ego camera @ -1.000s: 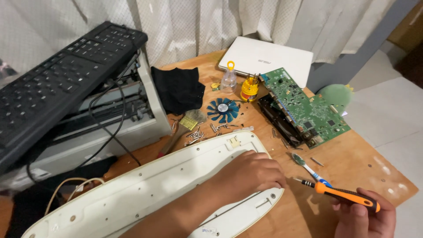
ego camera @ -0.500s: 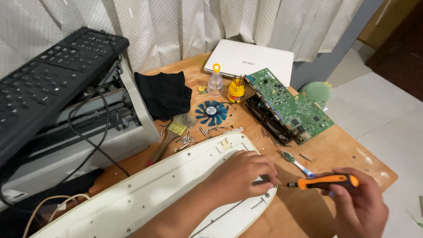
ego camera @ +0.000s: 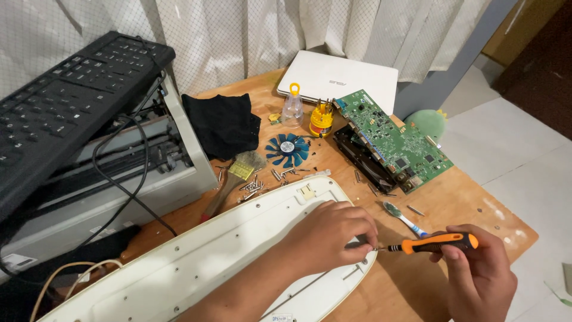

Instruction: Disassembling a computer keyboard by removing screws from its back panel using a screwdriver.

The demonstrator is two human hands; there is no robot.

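The right hand [ego camera: 476,271] is gripping an orange screwdriver [ego camera: 434,242], its tip meeting the left hand [ego camera: 330,235] pinching at the white keyboard back [ego camera: 196,262], with loose screws [ego camera: 253,189] already lying out and more seemingly left in.

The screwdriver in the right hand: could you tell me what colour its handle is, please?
Orange with a black grip, clearest in the head view: screwdriver, right hand.

A home repair corner: net curtains [ego camera: 250,30] behind a wooden table [ego camera: 465,209] littered with a circuit board [ego camera: 393,140], screws [ego camera: 253,188], a fan [ego camera: 287,148] and a laptop [ego camera: 336,77].
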